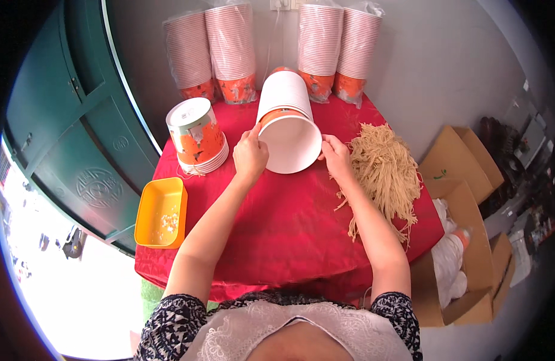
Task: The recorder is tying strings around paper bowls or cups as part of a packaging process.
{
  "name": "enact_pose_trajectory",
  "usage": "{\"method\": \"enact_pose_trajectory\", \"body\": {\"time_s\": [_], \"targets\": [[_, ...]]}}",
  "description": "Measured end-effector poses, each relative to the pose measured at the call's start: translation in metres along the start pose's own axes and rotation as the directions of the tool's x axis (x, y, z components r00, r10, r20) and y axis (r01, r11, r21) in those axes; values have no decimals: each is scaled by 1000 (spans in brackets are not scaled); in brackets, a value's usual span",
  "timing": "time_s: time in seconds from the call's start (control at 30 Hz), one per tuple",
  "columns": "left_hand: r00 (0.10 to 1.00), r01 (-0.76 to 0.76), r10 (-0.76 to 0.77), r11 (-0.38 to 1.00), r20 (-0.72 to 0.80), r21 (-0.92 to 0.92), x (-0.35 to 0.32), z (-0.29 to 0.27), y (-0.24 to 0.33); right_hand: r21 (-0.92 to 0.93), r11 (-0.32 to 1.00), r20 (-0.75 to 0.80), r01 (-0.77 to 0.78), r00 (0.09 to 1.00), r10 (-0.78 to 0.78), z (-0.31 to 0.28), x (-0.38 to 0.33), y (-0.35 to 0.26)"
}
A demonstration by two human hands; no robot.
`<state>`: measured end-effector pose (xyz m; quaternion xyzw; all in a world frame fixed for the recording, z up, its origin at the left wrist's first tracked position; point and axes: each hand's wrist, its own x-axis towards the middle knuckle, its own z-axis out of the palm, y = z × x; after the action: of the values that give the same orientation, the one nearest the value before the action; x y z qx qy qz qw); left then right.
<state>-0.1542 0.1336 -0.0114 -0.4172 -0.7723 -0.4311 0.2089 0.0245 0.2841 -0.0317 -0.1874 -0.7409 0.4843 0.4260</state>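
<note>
A stack of nested paper buckets [283, 93] lies on its side in the middle of the table. The nearest paper bucket [289, 145] turns its white, hollow mouth toward me and shows a strip of orange print behind its rim. My left hand [250, 156] is closed on the left side of that rim. At the right side of the rim, my right hand [336, 157] has its fingers closed on the edge; its fingertips are partly hidden. Beside the right hand lies a heap of tan strings [386, 171]. Upside-down orange-printed buckets [198, 135] stand stacked left of my left hand.
Tall plastic-wrapped bucket stacks [230, 45] stand along the wall. A yellow tray [161, 213] with white scraps sits at the left of the red-covered table [277, 228]. Open cardboard boxes [464, 253] are on the right, a green door [79, 132] on the left.
</note>
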Motion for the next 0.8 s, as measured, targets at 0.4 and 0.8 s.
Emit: {"method": "enact_pose_trajectory", "body": {"time_s": [0.4,0.8], "targets": [[973,-227,226,974,-49,-21,-37,-43,34,117,984,-151,-134,977,151,-18,-56,-27],[931,-295,330,931,154,-214,-125,-108,73,715,676,110,-181,983,146,5,-81,-106]]}}
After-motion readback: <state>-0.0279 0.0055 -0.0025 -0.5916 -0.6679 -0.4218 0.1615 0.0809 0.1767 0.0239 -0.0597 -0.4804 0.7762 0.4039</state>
